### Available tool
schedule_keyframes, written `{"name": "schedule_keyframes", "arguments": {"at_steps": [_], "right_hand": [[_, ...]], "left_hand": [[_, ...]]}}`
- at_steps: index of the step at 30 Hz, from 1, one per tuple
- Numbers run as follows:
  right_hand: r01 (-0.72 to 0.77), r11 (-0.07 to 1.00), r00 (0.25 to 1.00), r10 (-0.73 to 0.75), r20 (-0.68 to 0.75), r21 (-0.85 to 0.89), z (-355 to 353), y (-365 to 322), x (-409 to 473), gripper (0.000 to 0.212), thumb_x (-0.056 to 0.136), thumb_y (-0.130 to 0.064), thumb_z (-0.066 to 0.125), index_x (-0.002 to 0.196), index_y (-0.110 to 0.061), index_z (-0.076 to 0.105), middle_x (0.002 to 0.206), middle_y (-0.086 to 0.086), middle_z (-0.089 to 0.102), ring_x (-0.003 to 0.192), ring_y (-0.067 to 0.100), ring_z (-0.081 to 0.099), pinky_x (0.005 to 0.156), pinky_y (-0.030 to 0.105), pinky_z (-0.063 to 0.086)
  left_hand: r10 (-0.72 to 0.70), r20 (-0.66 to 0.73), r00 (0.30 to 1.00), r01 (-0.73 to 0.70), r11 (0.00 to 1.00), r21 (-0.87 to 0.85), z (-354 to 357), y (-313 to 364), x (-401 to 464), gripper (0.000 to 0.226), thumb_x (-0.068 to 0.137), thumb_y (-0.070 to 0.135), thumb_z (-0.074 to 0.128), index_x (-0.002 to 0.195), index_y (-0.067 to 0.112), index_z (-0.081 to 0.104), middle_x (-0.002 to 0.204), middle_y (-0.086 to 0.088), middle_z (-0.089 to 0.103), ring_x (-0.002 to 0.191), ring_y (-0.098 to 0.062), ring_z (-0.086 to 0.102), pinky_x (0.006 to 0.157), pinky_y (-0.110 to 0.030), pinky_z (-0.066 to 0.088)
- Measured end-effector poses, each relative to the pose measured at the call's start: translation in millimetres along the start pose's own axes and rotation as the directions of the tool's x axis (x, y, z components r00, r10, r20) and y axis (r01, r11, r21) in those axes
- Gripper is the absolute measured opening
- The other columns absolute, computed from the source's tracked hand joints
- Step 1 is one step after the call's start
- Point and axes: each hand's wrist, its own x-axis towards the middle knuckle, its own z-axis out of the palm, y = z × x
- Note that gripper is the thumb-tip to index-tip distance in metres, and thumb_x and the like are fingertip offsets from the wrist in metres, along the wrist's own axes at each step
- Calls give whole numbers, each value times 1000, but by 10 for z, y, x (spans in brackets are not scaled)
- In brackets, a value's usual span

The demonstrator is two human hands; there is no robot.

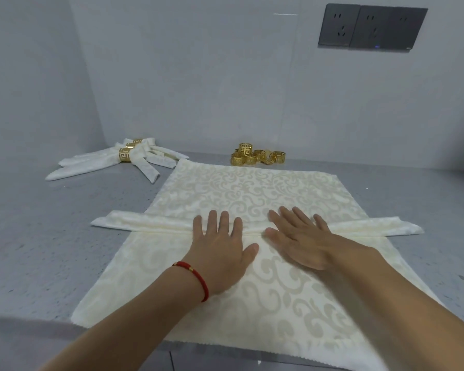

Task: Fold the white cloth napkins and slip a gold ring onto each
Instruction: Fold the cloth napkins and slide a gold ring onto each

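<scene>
Hands: left hand (221, 245) and right hand (298, 236), both flat with fingers spread, pressing a folded strip (150, 222) at frame centre. Strip: one, cream damask, lying crosswise over a spread napkin (252, 188). Spread napkin: one, scroll-patterned, on the grey tabletop (51, 236). Finished napkins (113, 162): about three, ringed, upper left. Loose gold rings (256, 155): roughly seven, piled beyond the napkin's far edge.

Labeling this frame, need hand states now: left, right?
Left hand: open, fingers straight, pressing flat on the folded napkin strip.
Right hand: open, fingers spread, pressing the same strip; nothing in its grip.
</scene>
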Motion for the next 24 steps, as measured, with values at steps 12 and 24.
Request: {"name": "schedule_keyframes", "arguments": {"at_steps": [12, 24], "right_hand": [[202, 979, 936, -187, -297, 18, 221, -465, 561, 58, 108, -50, 17, 151, -14, 34, 160, 2, 30, 154, 20, 15, 127, 45, 7], [215, 976, 944, -204, -261, 18, 227, -421, 595, 74, 105, -62, 21, 163, -16, 14, 171, 1, 8, 158, 17, -7, 128, 47, -6]], "left_hand": [[-237, -134, 962, 161, 892, -423, -110, -48, 19, 56, 99, 8, 35, 154, 11, 22, 148, -4, 40, 129, -25, 41, 107, -43, 34], [-205, 99, 974, 221, 954, -202, -564, -415, 312, 23, 89, 47, 65, 98, 26, 63, 98, 5, 64, 89, -20, 61, 77, -35, 45]]}}
